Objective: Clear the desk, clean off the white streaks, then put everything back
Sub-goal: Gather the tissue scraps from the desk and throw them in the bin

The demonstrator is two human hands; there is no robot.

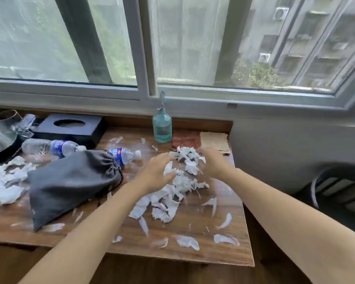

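Observation:
Torn white paper scraps (172,193) lie heaped in the middle of the wooden desk (223,257), with more scraps (4,181) at the left edge. White streaks (188,241) smear the desk's front part. My left hand (155,174) reaches into the heap, fingers spread and fairly straight, touching the scraps. My right hand (212,162) cups the far clump of scraps (188,157) from the right, its fingertips partly hidden by paper. The clump sits between both hands.
A grey drawstring bag (70,183) lies left of the heap. Behind it are two plastic water bottles (53,147) (125,155) and a black tissue box (70,127). A teal glass bottle (162,126) and folded cloths (213,140) sit near the window sill.

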